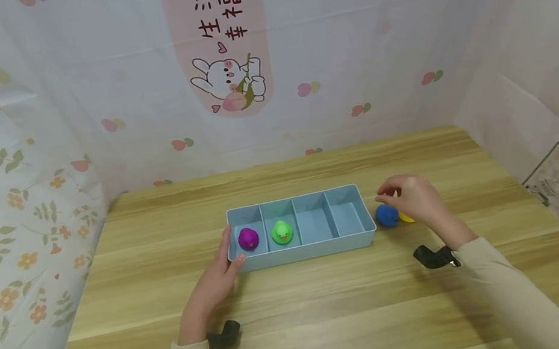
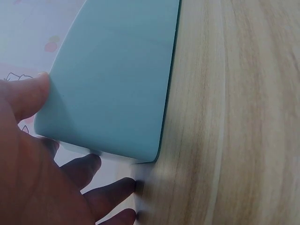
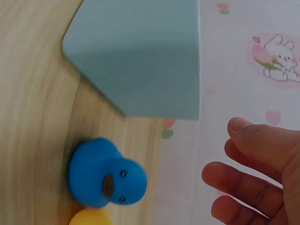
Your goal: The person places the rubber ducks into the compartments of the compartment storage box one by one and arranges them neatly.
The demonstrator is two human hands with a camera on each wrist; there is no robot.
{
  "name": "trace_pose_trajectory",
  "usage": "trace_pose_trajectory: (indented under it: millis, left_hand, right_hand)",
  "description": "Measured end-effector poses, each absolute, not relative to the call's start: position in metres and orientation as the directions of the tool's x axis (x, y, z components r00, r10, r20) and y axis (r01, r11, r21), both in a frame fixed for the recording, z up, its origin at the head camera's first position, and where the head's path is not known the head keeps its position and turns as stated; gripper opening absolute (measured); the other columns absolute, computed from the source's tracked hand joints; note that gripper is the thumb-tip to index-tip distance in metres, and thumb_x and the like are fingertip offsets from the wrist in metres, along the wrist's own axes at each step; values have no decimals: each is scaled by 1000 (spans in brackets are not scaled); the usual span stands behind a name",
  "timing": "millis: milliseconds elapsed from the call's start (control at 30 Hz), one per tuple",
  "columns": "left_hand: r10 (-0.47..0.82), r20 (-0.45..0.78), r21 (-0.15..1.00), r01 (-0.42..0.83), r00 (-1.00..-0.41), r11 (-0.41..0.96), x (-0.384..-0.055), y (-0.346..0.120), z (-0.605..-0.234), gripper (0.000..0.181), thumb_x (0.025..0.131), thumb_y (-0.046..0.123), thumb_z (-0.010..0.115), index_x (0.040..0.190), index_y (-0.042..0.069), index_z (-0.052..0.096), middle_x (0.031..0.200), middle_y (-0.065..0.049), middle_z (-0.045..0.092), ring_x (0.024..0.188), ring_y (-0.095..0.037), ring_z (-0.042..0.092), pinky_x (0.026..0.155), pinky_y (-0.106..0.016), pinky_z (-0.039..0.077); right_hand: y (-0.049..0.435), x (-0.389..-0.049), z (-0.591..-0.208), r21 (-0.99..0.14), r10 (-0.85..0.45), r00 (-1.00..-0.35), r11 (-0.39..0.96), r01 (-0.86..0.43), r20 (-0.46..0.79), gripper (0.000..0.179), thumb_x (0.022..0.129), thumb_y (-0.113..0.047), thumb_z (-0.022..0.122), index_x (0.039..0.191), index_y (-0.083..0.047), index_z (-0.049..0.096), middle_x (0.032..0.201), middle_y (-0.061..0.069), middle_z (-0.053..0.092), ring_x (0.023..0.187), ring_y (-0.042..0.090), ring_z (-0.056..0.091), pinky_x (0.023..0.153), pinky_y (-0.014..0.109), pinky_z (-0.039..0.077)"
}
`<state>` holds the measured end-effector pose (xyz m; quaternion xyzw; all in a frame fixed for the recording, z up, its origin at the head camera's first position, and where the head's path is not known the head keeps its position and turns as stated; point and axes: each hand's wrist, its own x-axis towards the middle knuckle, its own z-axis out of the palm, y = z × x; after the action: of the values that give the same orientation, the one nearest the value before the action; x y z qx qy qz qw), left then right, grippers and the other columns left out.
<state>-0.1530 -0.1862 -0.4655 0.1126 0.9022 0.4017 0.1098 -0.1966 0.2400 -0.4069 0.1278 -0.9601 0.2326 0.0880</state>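
Observation:
A pale blue divided box lies lengthwise on the table. In its leftmost compartment sits a purple rubber duck, and the one beside it holds a green rubber duck. My left hand rests at the box's left end, thumb at the front rim, fairly straight fingers along the end wall. Above the table, right of the box, hovers my right hand, fingers loosely bent and holding nothing. Below it are a blue rubber duck and a yellow object, mostly hidden in the head view.
The two right compartments of the box show bare floors. Wood-grain tabletop extends around the box. A patterned cloth hangs behind the table, with more cloth at both sides. Each wrist wears a black camera mount.

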Motion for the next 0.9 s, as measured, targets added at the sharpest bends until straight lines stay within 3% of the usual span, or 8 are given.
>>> trace_pose_trajectory:
  millis: [567,900]
  left_hand:
    - [284,-111,745,109,-952,658,-153,-188,-465,71,102,37,42,155,20,-2,158,-19,13,142,-41,23,115,-55,20]
    - [287,-115,745,109,-951,658,-154,-188,-466,71,102,38,41,155,20,-2,159,-19,13,142,-41,22,115,-56,20]
  right_hand:
    - [275,-190,-415,-427,-145,-965,875,-228,218,14,84,-16,72,87,-3,73,81,8,69,70,20,50,58,26,41]
    - [294,-187,-425,-440,-135,-970,872,-212,200,19,82,-15,75,96,-1,73,93,16,67,68,19,45,55,27,36]
